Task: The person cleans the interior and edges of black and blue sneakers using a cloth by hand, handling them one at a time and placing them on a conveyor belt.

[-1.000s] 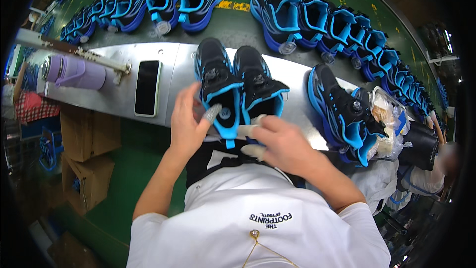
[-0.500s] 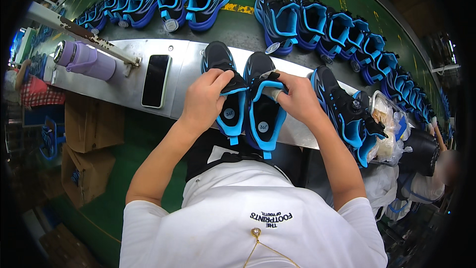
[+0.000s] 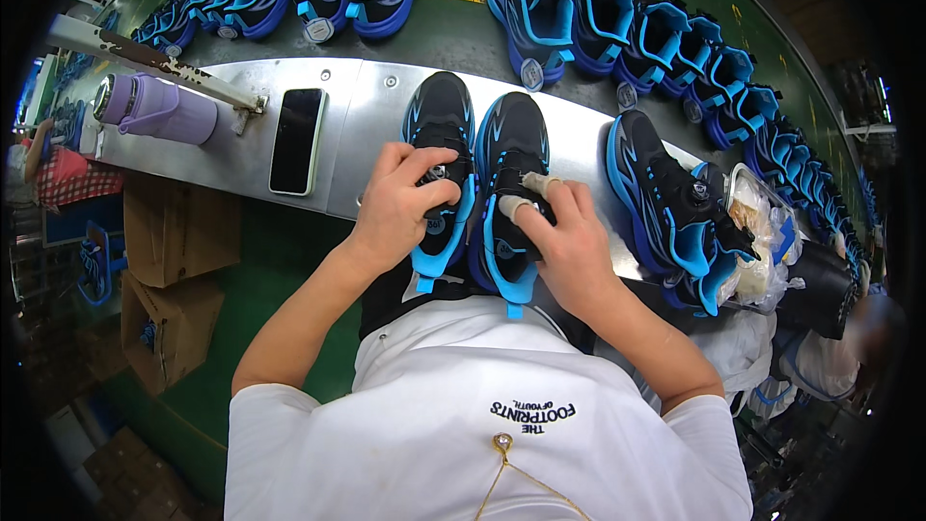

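Has L hand (image 3: 394, 210) bent over L shoe (image 3: 444, 135), R hand (image 3: 571, 246) over R shoe (image 3: 506, 169) (can't tell if gripping), w/ shoes side by side on bench (image 3: 376, 106), toes fwd, long axes approx. fore-aft, each inboard of nearer hand.

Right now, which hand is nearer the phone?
Left. The left hand is on the left shoe, right of the phone; the right hand is farther right, at the neighbouring shoe.
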Motion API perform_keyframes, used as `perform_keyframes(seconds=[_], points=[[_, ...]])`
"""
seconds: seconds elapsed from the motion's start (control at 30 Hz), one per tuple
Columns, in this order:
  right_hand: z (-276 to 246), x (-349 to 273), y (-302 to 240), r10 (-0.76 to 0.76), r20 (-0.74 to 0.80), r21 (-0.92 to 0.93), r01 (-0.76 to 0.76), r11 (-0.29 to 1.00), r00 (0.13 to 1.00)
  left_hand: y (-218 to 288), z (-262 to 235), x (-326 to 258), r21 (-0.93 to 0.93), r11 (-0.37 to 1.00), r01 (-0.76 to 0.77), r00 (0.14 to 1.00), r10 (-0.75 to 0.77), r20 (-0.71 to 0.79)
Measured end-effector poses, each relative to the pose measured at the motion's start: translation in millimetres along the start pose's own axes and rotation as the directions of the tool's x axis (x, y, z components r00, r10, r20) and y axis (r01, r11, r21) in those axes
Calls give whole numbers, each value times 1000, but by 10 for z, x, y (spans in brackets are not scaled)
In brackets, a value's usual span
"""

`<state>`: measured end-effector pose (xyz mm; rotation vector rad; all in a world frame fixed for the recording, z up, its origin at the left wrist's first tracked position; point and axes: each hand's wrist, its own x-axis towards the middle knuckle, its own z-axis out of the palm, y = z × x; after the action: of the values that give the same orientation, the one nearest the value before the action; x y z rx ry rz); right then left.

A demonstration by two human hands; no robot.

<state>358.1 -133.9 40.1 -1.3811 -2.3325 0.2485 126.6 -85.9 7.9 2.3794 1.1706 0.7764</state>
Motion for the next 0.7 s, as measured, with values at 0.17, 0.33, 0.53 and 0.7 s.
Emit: perform_keyframes(seconds=[0.17,0.33,0.53,0.7], points=[[196,95,-147,31,38,-38,-30,999,999,87,77,-4,223,971,-90,996,83,40],[307,-176,-72,38,-9,-31,-38,999,999,105,77,-67,203,977,-73,997,69,25],[6,5,-116,76,6,222,-75,972,997,234,-278,98,-63,988,140,969,-124,214],[-70,66,-90,122,-13,247,-115,962,992,242,-135,128,-106,982,158,987,-157,16]])
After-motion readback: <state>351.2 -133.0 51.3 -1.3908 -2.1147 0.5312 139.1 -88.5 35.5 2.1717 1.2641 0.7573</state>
